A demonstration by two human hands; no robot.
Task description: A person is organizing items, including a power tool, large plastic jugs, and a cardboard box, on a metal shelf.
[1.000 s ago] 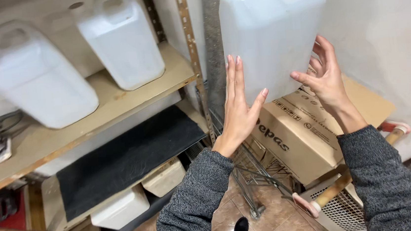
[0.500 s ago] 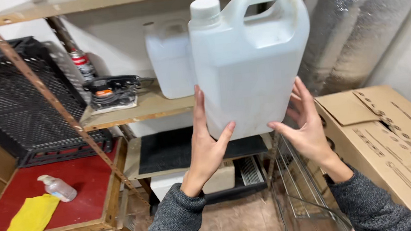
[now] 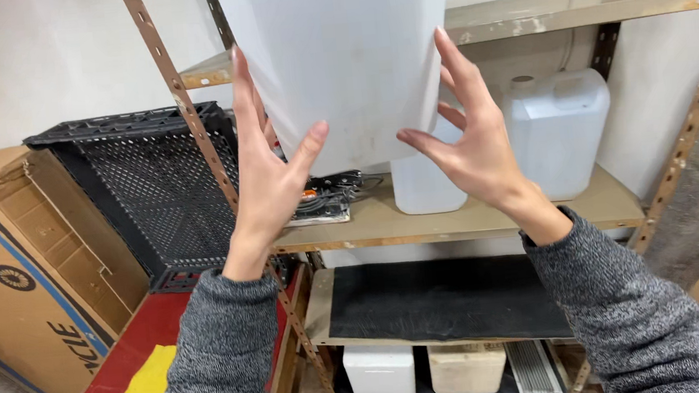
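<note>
A large white plastic jug (image 3: 345, 53) is pressed between two spread hands: the left hand (image 3: 267, 174) is laid flat against its left side with fingers upright and thumb splayed across the front, and the right hand (image 3: 467, 140) is set against its right side with fingers fanned and thumb pointing inward. Both arms are covered by grey knitted sleeves (image 3: 220, 351). The jug is held up in front of a metal shelf rack (image 3: 453, 221), level with the rack's upper board, and its top is cut off by the frame. Behind and below the jug, two more white jugs (image 3: 559, 132) are stood on the rack's middle board, and a small power tool (image 3: 324, 199) is seen lying just left of them. Lower in the rack, a black mat (image 3: 443, 298) is spread, with pale boxes (image 3: 382, 371) underneath. To the left of the rack, a black mesh crate (image 3: 142, 189) is leaned on a red board (image 3: 146, 332), with a cardboard box (image 3: 19, 267) farther left.
</note>
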